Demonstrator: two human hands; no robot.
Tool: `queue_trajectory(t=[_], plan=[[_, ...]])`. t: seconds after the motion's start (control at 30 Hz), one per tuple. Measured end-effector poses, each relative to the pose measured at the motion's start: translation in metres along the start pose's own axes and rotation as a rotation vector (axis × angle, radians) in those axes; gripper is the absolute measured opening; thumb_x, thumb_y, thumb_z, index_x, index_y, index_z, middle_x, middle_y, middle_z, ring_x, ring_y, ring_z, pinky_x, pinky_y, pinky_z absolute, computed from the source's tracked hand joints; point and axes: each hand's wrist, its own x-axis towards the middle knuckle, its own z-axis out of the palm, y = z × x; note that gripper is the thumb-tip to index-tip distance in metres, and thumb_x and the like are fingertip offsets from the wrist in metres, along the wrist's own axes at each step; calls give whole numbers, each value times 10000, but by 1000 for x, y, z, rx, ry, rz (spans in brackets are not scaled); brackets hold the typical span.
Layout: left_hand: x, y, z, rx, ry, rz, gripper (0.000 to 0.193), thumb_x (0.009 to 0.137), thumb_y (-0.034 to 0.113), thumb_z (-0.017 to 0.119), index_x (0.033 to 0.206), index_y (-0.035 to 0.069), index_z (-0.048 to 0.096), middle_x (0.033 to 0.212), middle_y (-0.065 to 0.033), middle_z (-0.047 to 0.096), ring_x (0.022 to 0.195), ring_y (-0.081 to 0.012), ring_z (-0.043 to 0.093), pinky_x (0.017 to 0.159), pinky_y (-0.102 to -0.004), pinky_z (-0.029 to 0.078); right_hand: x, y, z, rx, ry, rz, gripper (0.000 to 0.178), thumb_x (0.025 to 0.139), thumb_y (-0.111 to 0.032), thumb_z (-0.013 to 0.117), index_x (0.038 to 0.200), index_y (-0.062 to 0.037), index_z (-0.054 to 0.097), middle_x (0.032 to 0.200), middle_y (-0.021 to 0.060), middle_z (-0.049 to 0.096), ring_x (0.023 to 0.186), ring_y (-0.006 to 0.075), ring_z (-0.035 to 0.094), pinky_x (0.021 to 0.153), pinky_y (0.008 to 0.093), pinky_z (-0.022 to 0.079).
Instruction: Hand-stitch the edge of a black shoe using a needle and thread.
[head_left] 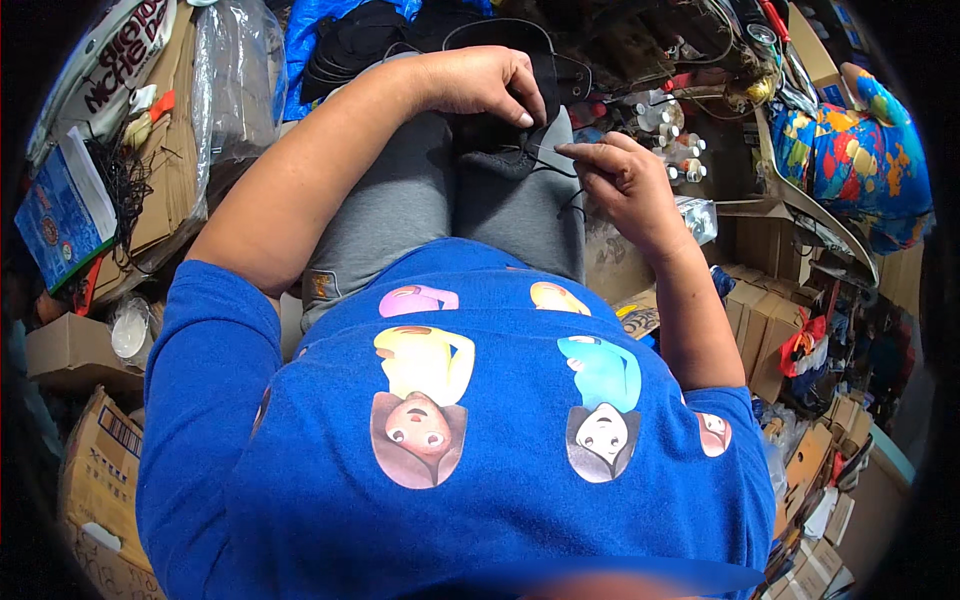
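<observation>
My left hand [492,84] is bent over my lap, fingers curled down onto a dark black piece [497,163] that looks like fabric or mesh with a thick edge. Its exact kind is unclear. Right of it, my right hand [628,185] is closed, index finger stretched toward the black piece. A thin, shiny, needle-like sliver [546,149] runs from that fingertip to the piece. Black cord [555,168] loops between the piece and my right hand, and a loose end hangs below. Both hands are above my grey trousers [385,190].
Small clear bottles with white caps [683,150] stand beyond my right hand. A multicoloured bundle [850,160] lies far right. On the left are a blue printed packet [65,215], clear plastic wrap [238,80] and a cardboard box [80,350]. Stacked cardboard [755,325] sits right.
</observation>
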Motion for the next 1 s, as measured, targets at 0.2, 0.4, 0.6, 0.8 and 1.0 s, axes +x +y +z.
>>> queue_trajectory(t=[0.2, 0.4, 0.6, 0.8, 1.0], plan=[[-1, 4, 0, 53, -5, -29, 241, 779, 168, 693, 999, 72, 717, 857, -28, 469, 879, -171, 497, 828, -272, 404, 3, -5, -3, -64, -25, 12, 256, 751, -56, 601, 977, -107, 710, 716, 126, 563, 679, 283, 582, 618, 364, 465], [0, 2, 1, 77, -14, -34, 237, 787, 175, 690, 1007, 93, 719, 880, -34, 467, 899, -175, 496, 841, -273, 400, 5, -5, 9, -162, 18, -78, 251, 746, -73, 599, 971, -97, 707, 745, 142, 588, 709, 300, 601, 649, 381, 481], [2, -3, 4, 71, -5, -29, 247, 797, 190, 688, 1026, 98, 714, 910, -41, 469, 917, -182, 493, 861, -275, 396, 6, 7, 2, -2, -40, 5, 318, 719, -4, 633, 999, -134, 711, 771, 88, 557, 716, 241, 603, 644, 332, 485], [2, 0, 4, 97, -15, -56, 260, 787, 182, 699, 1036, 107, 710, 945, -49, 469, 953, -196, 503, 876, -281, 403, 11, 6, 7, -65, -18, -96, 295, 712, -47, 646, 988, -132, 709, 778, 110, 582, 736, 279, 608, 658, 357, 489], [-3, 8, 2, 143, -18, -78, 318, 752, 157, 725, 1067, 117, 699, 992, -58, 459, 971, -210, 505, 889, -303, 412, 16, -3, -7, -296, -61, -175, 294, 713, -58, 642, 990, -136, 704, 752, 113, 591, 733, 306, 610, 670, 384, 487]])
